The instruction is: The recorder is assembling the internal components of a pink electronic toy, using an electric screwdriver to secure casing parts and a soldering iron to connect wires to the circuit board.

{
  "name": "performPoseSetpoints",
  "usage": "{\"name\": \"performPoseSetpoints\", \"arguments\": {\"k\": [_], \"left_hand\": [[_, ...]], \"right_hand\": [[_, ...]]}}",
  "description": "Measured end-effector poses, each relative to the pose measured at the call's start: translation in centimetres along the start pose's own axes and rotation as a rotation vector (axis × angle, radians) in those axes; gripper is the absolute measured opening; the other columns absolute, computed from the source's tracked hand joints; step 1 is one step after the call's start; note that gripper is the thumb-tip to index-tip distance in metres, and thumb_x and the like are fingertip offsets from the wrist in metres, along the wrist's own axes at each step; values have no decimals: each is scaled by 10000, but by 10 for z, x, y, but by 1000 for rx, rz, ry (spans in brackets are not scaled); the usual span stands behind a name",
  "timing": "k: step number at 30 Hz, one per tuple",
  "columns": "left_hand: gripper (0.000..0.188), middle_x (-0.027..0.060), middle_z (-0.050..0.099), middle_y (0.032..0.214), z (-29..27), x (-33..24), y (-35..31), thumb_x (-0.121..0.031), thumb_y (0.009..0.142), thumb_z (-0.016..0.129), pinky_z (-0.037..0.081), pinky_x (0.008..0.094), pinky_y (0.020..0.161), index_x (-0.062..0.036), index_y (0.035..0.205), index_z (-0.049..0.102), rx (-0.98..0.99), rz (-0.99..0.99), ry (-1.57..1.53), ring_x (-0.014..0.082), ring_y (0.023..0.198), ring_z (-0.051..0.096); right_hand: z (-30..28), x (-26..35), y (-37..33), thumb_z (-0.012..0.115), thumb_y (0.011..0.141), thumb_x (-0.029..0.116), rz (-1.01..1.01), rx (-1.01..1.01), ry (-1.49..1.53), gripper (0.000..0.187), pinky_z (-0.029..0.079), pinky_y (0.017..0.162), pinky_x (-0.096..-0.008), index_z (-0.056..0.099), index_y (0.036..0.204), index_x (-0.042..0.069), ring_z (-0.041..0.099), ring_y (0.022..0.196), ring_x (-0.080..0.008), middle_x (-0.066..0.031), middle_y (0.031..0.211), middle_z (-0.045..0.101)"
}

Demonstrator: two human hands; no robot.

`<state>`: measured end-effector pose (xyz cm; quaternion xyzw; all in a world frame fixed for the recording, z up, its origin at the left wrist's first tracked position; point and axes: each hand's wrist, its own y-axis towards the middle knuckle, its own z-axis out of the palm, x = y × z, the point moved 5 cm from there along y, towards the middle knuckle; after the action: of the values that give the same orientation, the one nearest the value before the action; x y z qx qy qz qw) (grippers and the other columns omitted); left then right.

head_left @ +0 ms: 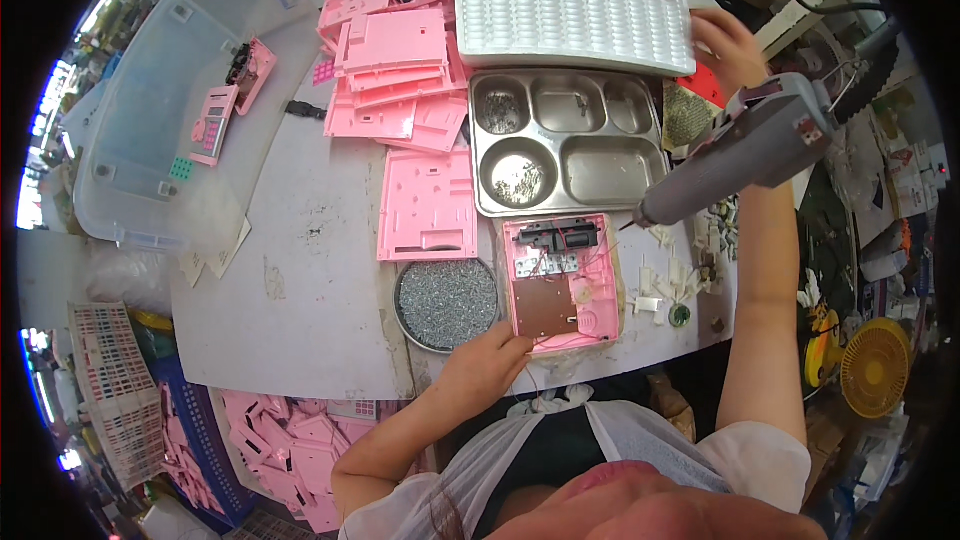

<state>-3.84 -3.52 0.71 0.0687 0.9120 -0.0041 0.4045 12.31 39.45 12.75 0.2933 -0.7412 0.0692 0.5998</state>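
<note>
An open pink plastic casing (560, 285) lies at the table's near edge, showing a brown circuit board, wires and black parts inside. My left hand (488, 362) grips its near left corner. My right hand (727, 45) is stretched far out, fingers resting on the right end of a white moulded tray (570, 25) with rows of black round parts. A grey electric screwdriver (745, 152) hangs in front of my right forearm, tip pointing down-left toward the casing; neither hand holds it.
A round dish of small screws (447, 292) sits left of the casing. Behind are a steel compartment tray (600, 172), a flat pink panel (428, 205) and stacked pink panels (395, 65). A clear bin lid (150, 130) lies left; a yellow fan (875, 365) stands right.
</note>
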Motion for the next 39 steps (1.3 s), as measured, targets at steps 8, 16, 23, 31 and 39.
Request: {"name": "performPoseSetpoints", "arguments": {"k": [8,16,23,31,39], "left_hand": [[164,118,549,901,1,0,-8,-126,898,697,522,405,666,-65,1042,645,-50,-75,-5,313,783,615],[163,125,549,904,0,-6,2,-117,897,692,521,404,681,-63,1043,645,-41,-16,-6,323,790,614],[163,131,571,932,7,3,2,-138,901,683,528,416,710,-61,1043,659,-17,-7,2,336,829,625],[176,116,574,900,1,-1,6,-76,871,716,519,405,687,-66,1036,653,19,33,-39,326,801,624],[173,112,558,879,0,0,5,-60,865,725,503,403,666,-61,1023,654,2,-7,-24,319,772,610]], "right_hand": [[166,-19,150,674,852,187,-572,-93,-997,150,495,885,-491,646,901,48,598,1011,-389,-160,987,651],[128,-25,174,635,885,168,-731,11,-1067,170,481,872,-489,652,931,6,620,932,-396,-212,928,660],[-113,-57,91,722,935,182,-142,-573,410,215,510,820,-309,679,1070,21,660,978,-157,-62,1045,716],[88,-8,-285,722,874,99,191,211,-146,136,467,742,-281,704,996,42,585,842,-127,-24,938,679],[142,13,-290,794,755,120,-352,295,-683,163,463,733,-346,691,869,66,579,876,-249,-46,912,668]]}}
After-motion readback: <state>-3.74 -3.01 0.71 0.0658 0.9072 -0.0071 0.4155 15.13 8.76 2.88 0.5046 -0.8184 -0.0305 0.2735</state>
